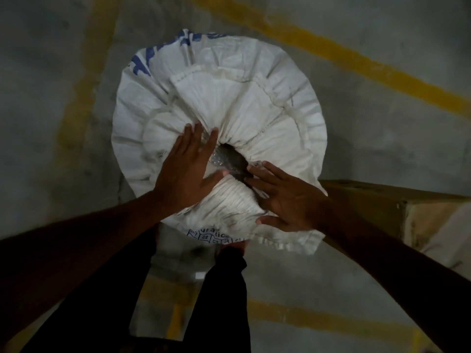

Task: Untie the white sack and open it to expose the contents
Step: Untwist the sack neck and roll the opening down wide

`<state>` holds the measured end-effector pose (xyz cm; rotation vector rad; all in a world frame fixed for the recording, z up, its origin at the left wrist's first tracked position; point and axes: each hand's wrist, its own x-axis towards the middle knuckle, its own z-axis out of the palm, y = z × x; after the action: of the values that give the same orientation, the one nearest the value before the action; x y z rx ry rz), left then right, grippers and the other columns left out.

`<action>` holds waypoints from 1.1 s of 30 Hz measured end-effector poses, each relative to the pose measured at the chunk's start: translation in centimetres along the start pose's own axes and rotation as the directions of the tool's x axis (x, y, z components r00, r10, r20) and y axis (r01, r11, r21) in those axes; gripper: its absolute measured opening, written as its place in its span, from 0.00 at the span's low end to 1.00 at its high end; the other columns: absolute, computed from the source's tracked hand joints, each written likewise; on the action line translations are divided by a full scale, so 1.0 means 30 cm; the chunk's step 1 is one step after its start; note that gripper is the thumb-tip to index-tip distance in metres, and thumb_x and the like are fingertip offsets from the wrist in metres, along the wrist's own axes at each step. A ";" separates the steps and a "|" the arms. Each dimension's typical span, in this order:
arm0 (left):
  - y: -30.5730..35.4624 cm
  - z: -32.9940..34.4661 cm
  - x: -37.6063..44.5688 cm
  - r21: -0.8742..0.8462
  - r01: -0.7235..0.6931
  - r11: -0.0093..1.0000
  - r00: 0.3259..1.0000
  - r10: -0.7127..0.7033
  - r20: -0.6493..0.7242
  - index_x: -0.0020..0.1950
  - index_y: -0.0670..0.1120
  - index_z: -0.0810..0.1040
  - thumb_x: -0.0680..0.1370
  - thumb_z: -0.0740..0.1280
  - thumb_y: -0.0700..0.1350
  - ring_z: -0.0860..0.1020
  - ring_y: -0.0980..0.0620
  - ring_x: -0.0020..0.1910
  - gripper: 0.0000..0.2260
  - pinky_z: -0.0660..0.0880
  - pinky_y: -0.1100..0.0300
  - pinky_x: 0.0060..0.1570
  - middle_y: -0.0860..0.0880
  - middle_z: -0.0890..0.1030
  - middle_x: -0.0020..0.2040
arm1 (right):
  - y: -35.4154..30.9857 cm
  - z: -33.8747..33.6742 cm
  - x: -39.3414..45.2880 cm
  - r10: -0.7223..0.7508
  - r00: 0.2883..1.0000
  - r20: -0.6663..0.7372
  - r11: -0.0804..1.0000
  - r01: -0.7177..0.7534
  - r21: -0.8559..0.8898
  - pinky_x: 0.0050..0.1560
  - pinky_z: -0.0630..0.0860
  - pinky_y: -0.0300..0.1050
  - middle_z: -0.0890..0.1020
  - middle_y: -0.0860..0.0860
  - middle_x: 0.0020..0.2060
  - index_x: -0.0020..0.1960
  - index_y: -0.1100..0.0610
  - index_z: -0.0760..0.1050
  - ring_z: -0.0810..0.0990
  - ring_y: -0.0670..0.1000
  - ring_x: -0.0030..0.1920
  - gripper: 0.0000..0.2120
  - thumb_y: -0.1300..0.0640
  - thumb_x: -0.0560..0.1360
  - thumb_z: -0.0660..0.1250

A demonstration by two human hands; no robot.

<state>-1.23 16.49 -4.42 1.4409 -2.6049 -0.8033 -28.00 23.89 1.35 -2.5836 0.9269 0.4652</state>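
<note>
A large white woven sack (254, 105) with blue print stands upright on the floor below me. Its top cloth is spread outward in pleats around a small dark mouth (229, 159), where clear plastic and something dark show inside. My left hand (186, 174) lies flat, fingers spread, on the cloth at the left rim of the mouth. My right hand (288, 197) lies flat, fingers spread, on the cloth at the right rim. Neither hand grips anything. No tie or string is visible.
The sack stands on a grey concrete floor (51, 72) with yellow painted lines (356, 59). A brown cardboard box (407, 212) sits close to the sack on the right. My dark trouser legs (224, 301) are just below the sack.
</note>
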 end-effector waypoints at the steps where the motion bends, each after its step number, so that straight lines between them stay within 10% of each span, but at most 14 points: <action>1: -0.001 0.010 -0.012 0.023 -0.015 1.000 1.000 0.015 0.005 0.85 0.46 0.53 0.82 0.57 0.66 0.52 0.35 0.84 0.38 0.56 0.39 0.81 0.35 0.54 0.84 | -0.001 0.006 -0.010 -0.015 1.000 -0.021 1.000 0.015 0.014 0.79 0.54 0.66 0.73 0.64 0.73 0.53 0.58 0.85 0.58 0.65 0.81 0.25 0.39 0.83 0.58; 6: -0.016 0.025 -0.046 0.173 -0.282 0.944 0.952 0.298 -0.073 0.60 0.49 0.85 0.81 0.64 0.64 0.67 0.40 0.79 0.21 0.63 0.37 0.76 0.43 0.72 0.78 | -0.012 0.023 -0.025 -0.096 0.995 -0.021 0.994 0.097 0.041 0.80 0.53 0.64 0.86 0.58 0.53 0.51 0.58 0.83 0.69 0.61 0.76 0.23 0.42 0.83 0.57; 11: -0.033 -0.022 -0.027 0.225 -0.468 0.854 0.871 0.489 -0.043 0.40 0.49 0.83 0.79 0.68 0.63 0.84 0.47 0.53 0.19 0.68 0.44 0.70 0.50 0.86 0.41 | -0.049 0.019 -0.012 -0.165 0.976 0.143 0.986 0.166 0.006 0.81 0.39 0.59 0.86 0.53 0.46 0.56 0.53 0.79 0.83 0.57 0.59 0.21 0.43 0.83 0.51; 15: -0.029 -0.065 -0.033 0.184 -0.537 0.823 0.841 0.540 0.036 0.37 0.49 0.78 0.77 0.71 0.63 0.80 0.46 0.30 0.19 0.79 0.52 0.48 0.50 0.78 0.27 | -0.084 0.000 0.005 -0.182 0.972 0.150 0.982 0.171 0.084 0.79 0.56 0.59 0.85 0.55 0.43 0.60 0.53 0.79 0.83 0.60 0.55 0.19 0.43 0.78 0.60; 18: -0.043 -0.085 -0.057 0.187 -0.531 0.826 0.847 0.527 0.076 0.41 0.49 0.77 0.76 0.71 0.65 0.77 0.46 0.23 0.20 0.70 0.59 0.28 0.50 0.76 0.24 | -0.131 -0.042 0.018 -0.136 0.961 0.240 0.986 0.106 0.132 0.56 0.71 0.50 0.83 0.56 0.54 0.71 0.52 0.71 0.82 0.61 0.55 0.23 0.43 0.80 0.60; 24: -0.099 -0.088 -0.113 0.181 -0.468 0.865 0.884 0.456 0.106 0.64 0.54 0.79 0.75 0.61 0.74 0.82 0.47 0.27 0.29 0.76 0.58 0.28 0.50 0.83 0.30 | -0.146 -0.036 0.004 0.124 0.967 0.223 0.932 -0.191 0.309 0.50 0.73 0.47 0.73 0.56 0.71 0.78 0.51 0.61 0.79 0.60 0.62 0.33 0.39 0.78 0.65; 33: -0.057 -0.115 -0.105 0.025 -0.633 0.774 0.743 0.598 0.300 0.48 0.55 0.84 0.77 0.59 0.74 0.81 0.52 0.47 0.25 0.71 0.54 0.51 0.56 0.81 0.48 | -0.210 -0.084 0.027 0.330 0.840 0.431 0.645 -0.534 0.547 0.80 0.51 0.55 0.64 0.46 0.80 0.80 0.37 0.54 0.60 0.53 0.80 0.34 0.26 0.77 0.43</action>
<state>2.89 16.87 -1.64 0.3905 -3.0859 -0.7861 -22.82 26.90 4.60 -1.5888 1.3252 0.5153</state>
